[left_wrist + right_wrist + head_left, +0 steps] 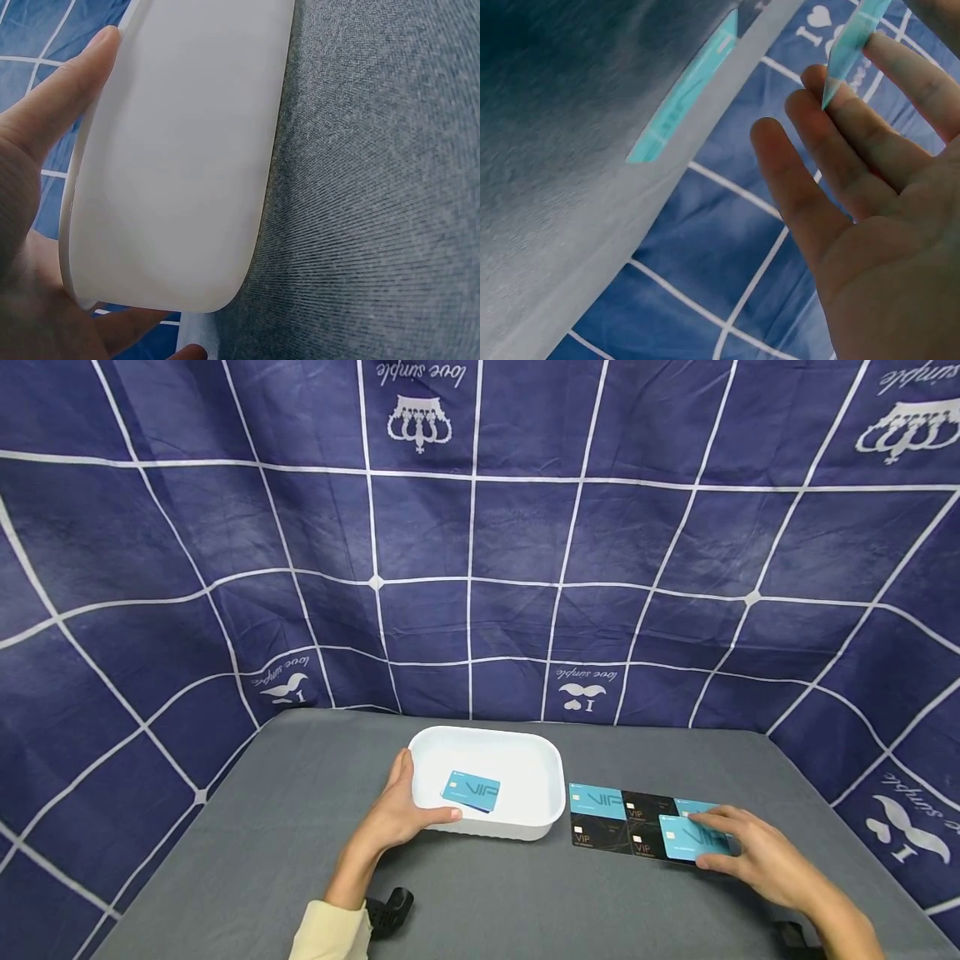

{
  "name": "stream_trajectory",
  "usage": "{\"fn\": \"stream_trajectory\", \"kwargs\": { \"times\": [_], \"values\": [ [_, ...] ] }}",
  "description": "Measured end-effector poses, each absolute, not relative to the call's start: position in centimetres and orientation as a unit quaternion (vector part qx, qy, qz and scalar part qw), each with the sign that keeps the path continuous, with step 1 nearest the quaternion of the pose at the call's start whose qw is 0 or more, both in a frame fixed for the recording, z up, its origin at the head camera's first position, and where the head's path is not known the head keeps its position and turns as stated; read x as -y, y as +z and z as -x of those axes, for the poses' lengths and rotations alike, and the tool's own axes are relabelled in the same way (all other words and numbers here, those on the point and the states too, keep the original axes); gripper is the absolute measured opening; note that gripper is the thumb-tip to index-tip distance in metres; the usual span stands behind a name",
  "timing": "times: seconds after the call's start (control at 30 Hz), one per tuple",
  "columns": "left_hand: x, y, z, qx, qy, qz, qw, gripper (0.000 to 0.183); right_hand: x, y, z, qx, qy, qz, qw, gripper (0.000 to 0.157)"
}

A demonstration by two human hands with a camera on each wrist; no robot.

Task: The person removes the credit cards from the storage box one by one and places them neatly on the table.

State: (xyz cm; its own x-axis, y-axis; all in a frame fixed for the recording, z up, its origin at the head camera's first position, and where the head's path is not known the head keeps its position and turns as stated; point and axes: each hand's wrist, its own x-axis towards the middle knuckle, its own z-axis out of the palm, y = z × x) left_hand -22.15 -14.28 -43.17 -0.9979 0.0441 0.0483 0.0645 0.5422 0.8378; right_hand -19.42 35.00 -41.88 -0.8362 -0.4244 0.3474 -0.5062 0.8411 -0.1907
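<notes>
My left hand grips the left end of a white plastic tub, thumb along its near rim and fingers at the far left corner. In the left wrist view the tub's wall fills the middle. A light-blue VIP card lies inside, with a dark blue edge showing beneath it. My right hand pinches another light-blue VIP card by its right side, over the block of laid-out cards. That card appears edge-on between the fingers in the right wrist view.
Blue and black VIP cards lie edge to edge in two rows right of the tub, among them a blue card and a black card. Grey cloth covers the table. A navy checked curtain hangs behind and at both sides.
</notes>
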Motion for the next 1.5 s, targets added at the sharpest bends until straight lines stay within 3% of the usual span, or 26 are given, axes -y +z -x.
{"fn": "stream_trajectory", "kwargs": {
  "times": [0.13, 0.43, 1.5],
  "values": [
    [14.2, -43.1, 22.2, 0.878, -0.477, 0.033, 0.012, 0.137, -35.8, -42.3, 19.6, 0.952, 0.136, -0.237, 0.140, 0.055],
    [14.4, -43.0, 22.1, 0.882, -0.470, 0.034, 0.015, 0.137, -37.6, -42.7, 20.2, 0.970, 0.156, -0.182, 0.046, 0.060],
    [14.2, -43.3, 22.4, 0.883, -0.467, 0.037, 0.011, 0.136, -39.5, -44.9, 20.3, 0.966, 0.169, -0.188, 0.055, 0.052]
  ]
}}
